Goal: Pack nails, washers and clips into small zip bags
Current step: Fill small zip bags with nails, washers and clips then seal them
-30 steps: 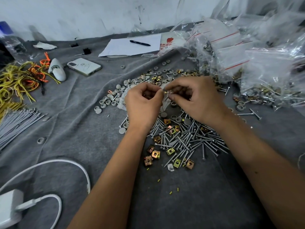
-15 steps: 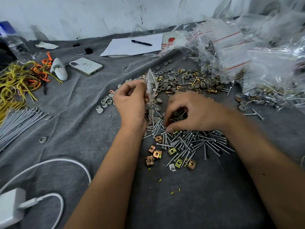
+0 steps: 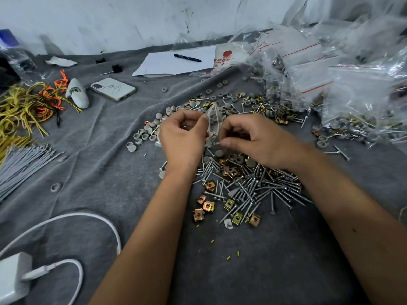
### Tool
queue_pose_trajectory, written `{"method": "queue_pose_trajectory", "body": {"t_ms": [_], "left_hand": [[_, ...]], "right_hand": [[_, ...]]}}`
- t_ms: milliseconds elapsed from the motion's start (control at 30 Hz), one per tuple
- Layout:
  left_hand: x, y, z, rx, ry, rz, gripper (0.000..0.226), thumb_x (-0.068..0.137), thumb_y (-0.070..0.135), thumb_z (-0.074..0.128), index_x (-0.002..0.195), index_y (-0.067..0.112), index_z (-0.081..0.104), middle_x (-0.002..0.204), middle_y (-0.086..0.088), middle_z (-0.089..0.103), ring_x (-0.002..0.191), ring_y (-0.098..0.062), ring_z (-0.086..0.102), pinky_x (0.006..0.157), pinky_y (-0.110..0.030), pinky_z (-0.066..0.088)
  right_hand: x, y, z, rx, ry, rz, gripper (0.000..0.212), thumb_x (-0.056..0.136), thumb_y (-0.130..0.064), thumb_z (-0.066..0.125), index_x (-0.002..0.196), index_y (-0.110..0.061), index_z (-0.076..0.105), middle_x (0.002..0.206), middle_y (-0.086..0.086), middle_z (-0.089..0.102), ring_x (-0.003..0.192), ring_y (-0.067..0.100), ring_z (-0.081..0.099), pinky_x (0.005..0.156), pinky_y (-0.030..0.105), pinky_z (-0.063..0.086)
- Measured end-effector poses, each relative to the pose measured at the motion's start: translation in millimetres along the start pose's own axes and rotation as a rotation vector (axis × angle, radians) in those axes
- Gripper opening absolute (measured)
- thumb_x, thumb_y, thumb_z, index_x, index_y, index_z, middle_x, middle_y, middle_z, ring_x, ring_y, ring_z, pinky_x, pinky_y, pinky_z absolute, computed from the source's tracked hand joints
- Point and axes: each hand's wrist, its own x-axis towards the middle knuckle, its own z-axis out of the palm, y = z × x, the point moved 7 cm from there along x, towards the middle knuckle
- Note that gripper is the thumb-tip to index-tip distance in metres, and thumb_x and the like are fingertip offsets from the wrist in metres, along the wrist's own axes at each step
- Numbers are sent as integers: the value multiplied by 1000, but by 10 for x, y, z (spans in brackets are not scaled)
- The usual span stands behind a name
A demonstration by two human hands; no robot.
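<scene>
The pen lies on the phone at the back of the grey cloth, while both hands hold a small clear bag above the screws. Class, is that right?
Not quite. The head view shows the pen lying on the white paper, not on the phone, which sits apart to its left. The rest stands: left hand and right hand hold the small clear bag.

The left hand [image 3: 184, 137] pinches a small clear zip bag [image 3: 213, 119] upright. The right hand [image 3: 253, 139] holds something small at its mouth. Below lie nails [image 3: 259, 190] and brass clips [image 3: 208, 205] on grey cloth [image 3: 99, 164].

small clear zip bag [image 3: 213, 119]: upright, held | nails [image 3: 253, 190], brass clips [image 3: 208, 205]: heaped on cloth
</scene>
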Motion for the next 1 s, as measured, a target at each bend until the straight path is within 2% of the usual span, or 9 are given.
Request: {"method": "queue_pose_trajectory", "body": {"t_ms": [100,200,400,567,667,733,833,933,1000], "left_hand": [[-13,19,37,70,-43,36,5,86,6,75,82,8,75,65,-4,69,55,-12,61,56,-28,50],[-30,31,82,104,-97,52,12,86,7,76,78,16,74,64,1,69,56,-12,62,56,-35,55],[-50,49,108,96,-122,61,8,86,8,77,80,13,75,65,0,70,56,-12,62,55,-35,55],[-35,35,84,42,-90,40,10,87,5,76,79,11,74,61,0,68,51,-9,59,51,-24,49],[-21,25,47,-15,-47,26,10,87,3,74,80,9,74,61,-1,67,52,-10,58,52,-23,46],[-10,9,17,-66,-13,1,10,88,1,73,80,8,74,61,-1,67,52,-10,57,52,-24,46],[11,-27,-28,-166,38,-59,13,88,-2,70,80,7,74,60,-1,64,50,-9,54,51,-23,45],[31,-52,-49,-232,76,-105,15,89,-5,67,80,6,72,57,1,62,48,-8,51,49,-20,42],[35,-59,-53,-261,87,-117,18,89,-6,67,78,7,71,55,1,60,47,-8,49,48,-20,41]], "right_hand": [[-13,-3,-187,-33,254,-40,7,93,-9,72,94,-16,71,85,-6,73,79,6,70,78,29,59],[-39,-9,-280,-63,377,-55,7,89,-9,77,94,-13,77,85,-6,74,78,6,71,77,27,59],[-52,-62,-247,-172,375,-78,21,86,-7,79,103,-19,79,87,-19,69,85,0,69,74,7,50],[-56,-51,-283,-114,393,-52,25,84,-5,81,105,-17,78,91,-8,76,84,3,72,79,24,60],[-62,-40,-318,-90,420,-47,19,84,-6,81,100,-15,77,89,-8,75,81,4,71,78,27,61],[-60,-47,-293,-97,380,-63,18,83,-7,82,97,-16,77,87,-8,74,80,6,70,76,26,60],[-37,-57,-153,-161,199,-94,16,82,-12,84,95,-21,79,89,-11,74,85,5,69,79,23,57],[-10,-52,-6,-260,31,-125,14,83,-20,84,93,-29,79,91,-18,69,90,-1,63,79,18,47],[4,-49,48,-331,-13,-138,12,83,-26,84,93,-32,78,92,-20,64,92,2,57,81,20,44]]}}
